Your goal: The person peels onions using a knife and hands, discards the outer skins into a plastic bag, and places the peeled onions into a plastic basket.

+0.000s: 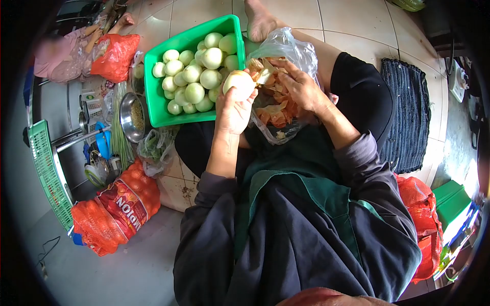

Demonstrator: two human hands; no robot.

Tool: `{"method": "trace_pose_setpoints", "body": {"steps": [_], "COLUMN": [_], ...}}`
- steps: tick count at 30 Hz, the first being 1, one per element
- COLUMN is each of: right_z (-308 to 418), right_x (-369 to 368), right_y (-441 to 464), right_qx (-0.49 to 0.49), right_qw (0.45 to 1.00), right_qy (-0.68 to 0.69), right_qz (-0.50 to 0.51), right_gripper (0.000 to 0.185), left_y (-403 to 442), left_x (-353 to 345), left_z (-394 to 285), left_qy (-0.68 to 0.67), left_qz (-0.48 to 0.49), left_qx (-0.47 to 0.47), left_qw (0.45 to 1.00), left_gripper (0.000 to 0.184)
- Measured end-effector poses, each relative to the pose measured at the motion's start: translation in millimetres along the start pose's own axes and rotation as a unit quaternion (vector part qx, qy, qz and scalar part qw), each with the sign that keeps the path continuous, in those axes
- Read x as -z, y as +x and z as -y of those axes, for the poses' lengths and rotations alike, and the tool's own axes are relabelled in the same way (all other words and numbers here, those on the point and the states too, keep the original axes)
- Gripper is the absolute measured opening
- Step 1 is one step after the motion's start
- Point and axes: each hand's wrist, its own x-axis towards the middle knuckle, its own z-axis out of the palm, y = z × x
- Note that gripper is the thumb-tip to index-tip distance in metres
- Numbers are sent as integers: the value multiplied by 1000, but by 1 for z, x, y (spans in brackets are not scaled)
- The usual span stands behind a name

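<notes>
White onion held at twelve o'clock

I cup it in my left hand; my right hand is by loose brown skins at one o'clock, and whether it pinches any I cannot tell. Peeling seems the step, nearly done; next calls for a gentle set-down in the green tub, eleven o'clock. Toward eight, the orange mesh sack reads "MDION"; its smaller print blurs.

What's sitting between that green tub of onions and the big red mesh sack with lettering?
In the head view, a clear plastic bag with something green inside lies between the green tub and the red mesh sack.
</notes>
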Motion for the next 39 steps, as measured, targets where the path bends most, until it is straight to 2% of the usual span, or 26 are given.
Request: {"method": "trace_pose_setpoints", "body": {"steps": [1, 4, 6, 13, 14, 16, 17, 19, 24, 28, 30, 36, 39], "right_z": [-2, 12, 20, 25, 21, 23, 25, 27, 26, 25, 28, 32, 28], "right_x": [0, 11, 13, 3, -3, -2, -2, -2, -5, -3, -1, -6, -4], "right_y": [1, 0, -2, -11, -12, -13, -14, -14, -15, -13, -13, -15, -14], "right_qx": [23, -63, -63, 37, 87, 63, 50, 84, 122, 87, 60, 124, 104], "right_qw": [999, 996, 997, 993, 992, 992, 991, 990, 987, 992, 994, 989, 989], "right_qy": [-9, 53, 39, 19, 3, -27, -42, -45, -69, -34, -22, -36, -58], "right_qz": [-21, -26, -18, 106, 87, 106, 116, 103, 75, 82, 93, 73, 93], "right_gripper": [36, 36, 37, 35, 36, 38, 39, 41, 41, 39, 39, 38, 39], "left_y": [0, 1, 1, 3, 3, 4, 5, 7, 5, 0, 0, -2, -3], "left_x": [-1, -9, -10, -12, -11, -9, -4, 2, 2, -7, -11, -17, -18], "left_z": [-1, -3, -4, 4, 6, 13, 15, 17, 17, 13, 11, 10, 10], "left_qy": [14, 26, 63, 285, 308, 310, 359, 451, 543, 622, 630, 655, 667], "left_qz": [2, 4, 0, -32, -28, -29, -32, -36, -52, -58, -53, -42, -43], "left_qx": [-2, -18, -38, -104, -112, -123, -146, -191, -234, -255, -270, -300, -304], "left_qw": [1000, 999, 997, 952, 944, 942, 921, 871, 805, 738, 726, 692, 679], "left_gripper": [53, 60, 64, 68, 68, 68, 68, 68, 70, 70, 71, 71, 70]}}
